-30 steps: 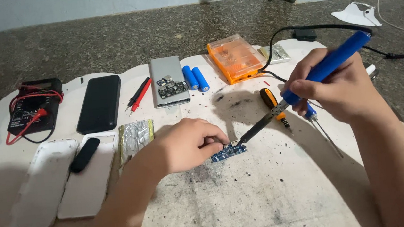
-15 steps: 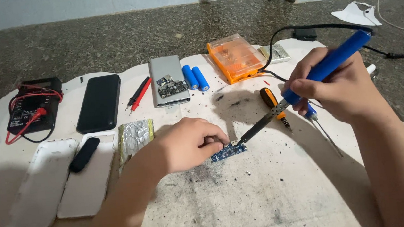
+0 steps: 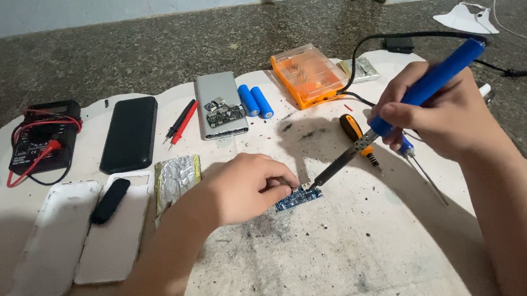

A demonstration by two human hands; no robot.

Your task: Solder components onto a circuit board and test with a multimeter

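My left hand pinches the small blue rectangular circuit board mid-mat, long axis left-right. My right hand, farther off, grips the blue-handled soldering iron, tip touching the board's right end.

Speckled stone floor w/ pale wall (far edge).

Beside the left fingertips lies a glossy blue circuit board on rough, sooty white cloth. The right fingers wrap a smooth blue plastic soldering iron with a dull metal tip.
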